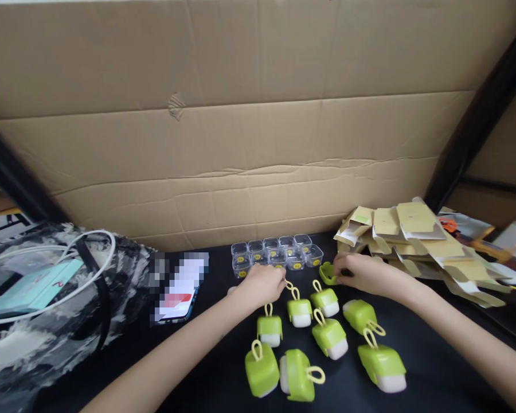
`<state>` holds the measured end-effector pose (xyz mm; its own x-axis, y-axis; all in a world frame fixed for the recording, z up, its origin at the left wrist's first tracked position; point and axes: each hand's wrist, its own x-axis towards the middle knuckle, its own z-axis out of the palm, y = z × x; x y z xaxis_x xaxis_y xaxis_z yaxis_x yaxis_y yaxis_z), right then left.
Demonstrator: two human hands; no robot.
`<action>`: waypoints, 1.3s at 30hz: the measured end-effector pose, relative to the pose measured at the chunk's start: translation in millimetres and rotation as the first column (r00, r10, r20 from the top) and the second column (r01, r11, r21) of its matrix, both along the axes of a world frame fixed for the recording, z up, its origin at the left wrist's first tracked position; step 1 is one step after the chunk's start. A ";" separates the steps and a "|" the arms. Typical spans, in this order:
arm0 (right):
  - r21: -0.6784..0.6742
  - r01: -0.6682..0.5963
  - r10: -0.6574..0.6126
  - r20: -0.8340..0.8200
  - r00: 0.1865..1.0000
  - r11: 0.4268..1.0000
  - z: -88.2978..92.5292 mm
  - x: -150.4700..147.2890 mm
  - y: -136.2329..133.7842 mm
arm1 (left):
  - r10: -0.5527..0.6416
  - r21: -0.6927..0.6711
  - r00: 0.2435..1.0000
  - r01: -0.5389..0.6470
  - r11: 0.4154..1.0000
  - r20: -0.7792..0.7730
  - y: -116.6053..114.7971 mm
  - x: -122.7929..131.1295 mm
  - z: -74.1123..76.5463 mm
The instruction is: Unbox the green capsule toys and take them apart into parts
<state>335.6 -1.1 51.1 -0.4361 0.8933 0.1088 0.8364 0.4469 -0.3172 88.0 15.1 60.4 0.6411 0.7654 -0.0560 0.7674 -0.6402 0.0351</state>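
Note:
My left hand [264, 284] is closed, fingertips pinched at a small pale-yellow loop [289, 285]; anything more in that hand is hidden. To its right, my right hand [356, 272] has its fingers closed on the edge of a hollow green cover [327, 274]. Between and below the hands are several small green-and-white cases with yellow loops, among them a case [300, 311] just under my left fingers and another case [325, 301] below the green cover. Part of a pale object [232, 291] shows behind my left wrist.
Clear plastic cups [273, 246] with yellow smiley stickers stand in two rows behind my left hand. Flattened cardboard boxes [421, 221] are heaped at the right. A phone [181, 289] lies left, beside a patterned cloth [124, 281] and white cable [112, 244]. A cardboard wall [249, 137] closes the back.

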 end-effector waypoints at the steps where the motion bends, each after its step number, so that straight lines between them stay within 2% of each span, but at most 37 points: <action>1: 0.000 -0.001 0.001 0.004 1.000 1.000 0.1 -0.4 -1.2 | -0.003 0.004 1.000 0.003 1.000 -0.022 -0.2 0.5 0.5; 5: 0.014 0.002 -0.002 0.006 1.000 1.000 5.2 -2.0 -7.5 | -0.040 -0.005 0.996 0.040 0.999 -0.077 -0.2 2.8 -0.2; 9: 0.062 0.024 -0.023 -0.021 1.000 0.998 21.3 -4.6 -18.1 | -0.069 -0.045 0.992 0.064 0.997 -0.108 -0.1 4.8 0.8; 13: 0.161 0.053 -0.032 -0.131 0.991 0.986 37.3 -11.0 -30.7 | -0.057 -0.091 0.989 0.045 0.995 -0.140 0.5 7.8 10.1; 16: 0.217 0.024 0.027 -0.229 0.973 0.976 42.6 -19.4 -38.5 | -0.023 -0.083 0.991 0.012 0.996 -0.134 -3.5 8.2 21.6; 20: 0.183 -0.079 0.138 -0.336 0.932 0.980 41.4 -34.9 -47.1 | 0.010 -0.017 0.998 -0.011 1.000 -0.068 -24.0 -5.2 39.1; 23: 0.166 -0.141 0.195 -0.373 0.907 0.976 37.6 -47.7 -55.0 | -0.033 -0.034 0.987 0.039 0.999 0.155 -44.6 -32.0 43.3; 26: 0.185 -0.176 0.236 -0.378 0.895 0.967 33.5 -59.8 -64.0 | -0.088 -0.165 0.911 0.166 0.972 0.403 -60.9 -64.6 31.6; 29: 0.222 -0.203 0.275 -0.369 0.888 0.954 29.1 -70.5 -71.7 | -0.042 -0.186 0.908 0.131 0.974 0.417 -73.9 -85.7 9.8; 32: 0.224 -0.240 0.306 -0.336 0.891 0.945 24.1 -79.7 -77.5 | 0.012 -0.201 0.947 0.056 0.978 0.322 -86.2 -88.8 -9.7; 34: 0.196 -0.266 0.315 -0.294 0.902 0.944 21.3 -84.9 -81.5 | 0.041 -0.233 0.945 0.038 0.972 0.325 -92.8 -85.4 -17.3; 39: 0.081 -0.341 0.350 -0.255 0.901 0.937 16.9 -97.2 -93.9 | 0.089 -0.319 0.851 0.096 0.943 0.518 -100.9 -80.8 -16.3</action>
